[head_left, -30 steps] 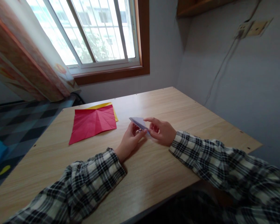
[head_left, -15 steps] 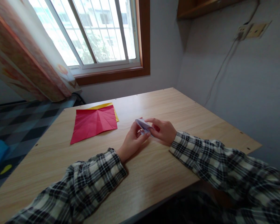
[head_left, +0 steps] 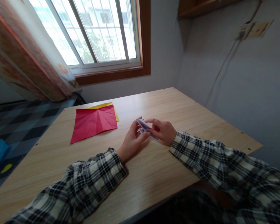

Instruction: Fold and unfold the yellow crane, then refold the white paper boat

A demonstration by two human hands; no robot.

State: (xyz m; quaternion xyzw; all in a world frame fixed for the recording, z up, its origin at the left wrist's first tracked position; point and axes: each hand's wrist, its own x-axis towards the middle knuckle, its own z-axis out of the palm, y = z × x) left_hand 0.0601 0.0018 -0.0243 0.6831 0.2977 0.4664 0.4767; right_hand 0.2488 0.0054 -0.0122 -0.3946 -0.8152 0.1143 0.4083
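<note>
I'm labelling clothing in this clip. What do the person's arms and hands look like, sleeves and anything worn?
Both arms wear long plaid sleeves, a dark and pale check, reaching the wrists. The left hand and right hand are bare: no gloves, and no rings or watch that I can make out.

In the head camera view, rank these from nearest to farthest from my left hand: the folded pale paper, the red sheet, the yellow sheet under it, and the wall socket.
1. Folded pale paper: pinched between the left hand and right hand.
2. Red sheet: flat on the table, to the left.
3. Yellow sheet: peeking out beyond the red sheet's far edge.
4. Wall socket: high on the right wall.
</note>
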